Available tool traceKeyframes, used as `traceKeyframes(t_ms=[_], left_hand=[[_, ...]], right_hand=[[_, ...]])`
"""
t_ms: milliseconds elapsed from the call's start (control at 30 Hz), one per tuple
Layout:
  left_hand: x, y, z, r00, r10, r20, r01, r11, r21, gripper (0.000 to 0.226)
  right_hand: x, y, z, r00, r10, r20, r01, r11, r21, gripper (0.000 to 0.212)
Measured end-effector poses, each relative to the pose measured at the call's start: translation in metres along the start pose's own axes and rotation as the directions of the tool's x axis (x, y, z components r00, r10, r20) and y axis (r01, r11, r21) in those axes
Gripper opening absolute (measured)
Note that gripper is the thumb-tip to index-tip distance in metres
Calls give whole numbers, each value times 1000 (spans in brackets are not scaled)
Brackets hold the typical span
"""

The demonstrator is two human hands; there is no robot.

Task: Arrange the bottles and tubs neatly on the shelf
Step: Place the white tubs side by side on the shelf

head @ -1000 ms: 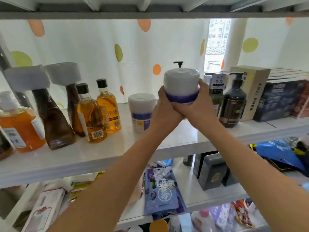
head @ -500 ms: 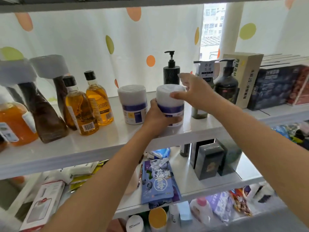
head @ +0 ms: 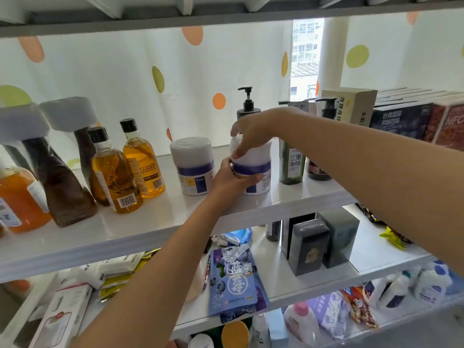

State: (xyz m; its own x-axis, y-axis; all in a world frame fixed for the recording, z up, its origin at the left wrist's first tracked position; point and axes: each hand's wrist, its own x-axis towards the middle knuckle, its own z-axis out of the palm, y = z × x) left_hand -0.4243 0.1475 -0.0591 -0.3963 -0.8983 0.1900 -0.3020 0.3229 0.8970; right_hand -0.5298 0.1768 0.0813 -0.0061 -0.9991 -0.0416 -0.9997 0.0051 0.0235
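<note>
The right hand [head: 251,135] covers the top of the white tub [head: 254,160] and hides its lid, the fingers curled and pinching the upper part; the left hand [head: 232,175] wraps around its lower front. The tub, a smooth round cylinder with a purple band, stands upright on the shelf [head: 175,222], just beside the second tub [head: 192,164].
</note>
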Motion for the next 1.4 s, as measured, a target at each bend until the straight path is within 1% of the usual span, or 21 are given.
traceKeyframes(t_ms=[167,300,433,500,600,733,833,933,1000,1067,1100,1167,1300,1400], left_hand=[[1,4,4,1000,-6,2,6,1000,-27,74],[2,5,5,1000,4,-4,-4,1000,-25,74],[3,1,0,998,-9,60,14,997,-72,74],[1,-3,-2,996,-5,85,12,997,-81,78],[-1,-7,-4,994,9,106,-3,998,-55,82],[-2,-7,-4,993,22,113,-21,1000,-6,79],[-1,-8,-5,993,20,114,-19,1000,-10,79],[1,-8,-4,995,11,101,-11,1000,-1,81],[2,-8,-3,996,5,89,-7,1000,14,82],[3,-9,-2,997,0,82,-2,1000,18,83],[3,-9,-1,997,-4,78,3,1000,13,83],[4,-10,-1,997,-11,71,11,1000,3,82],[4,-12,-1,998,-14,64,13,1000,22,79],[4,-12,0,997,-10,72,6,999,45,80]], right_hand=[[1,3,1,1000,16,-23,-16,1000,-15,62],[3,4,-1,1000,19,-17,-19,1000,8,64],[5,5,-1,1000,16,-4,-16,999,28,64],[6,8,-1,1000,7,14,-8,998,66,64],[6,11,-2,1000,-1,30,-3,993,119,62],[6,11,-2,998,-33,52,24,988,156,61],[4,11,-3,994,-58,93,45,990,132,63],[3,9,-5,993,-43,113,29,992,121,65],[4,6,-3,997,15,82,-22,996,87,67],[8,4,-1,994,94,56,-95,995,17,75],[10,4,0,992,112,54,-113,993,14,72],[12,3,-2,993,105,60,-108,993,50,61],[10,0,-10,991,68,118,-78,994,81,65],[10,-1,-13,983,36,183,-49,996,70,61]])
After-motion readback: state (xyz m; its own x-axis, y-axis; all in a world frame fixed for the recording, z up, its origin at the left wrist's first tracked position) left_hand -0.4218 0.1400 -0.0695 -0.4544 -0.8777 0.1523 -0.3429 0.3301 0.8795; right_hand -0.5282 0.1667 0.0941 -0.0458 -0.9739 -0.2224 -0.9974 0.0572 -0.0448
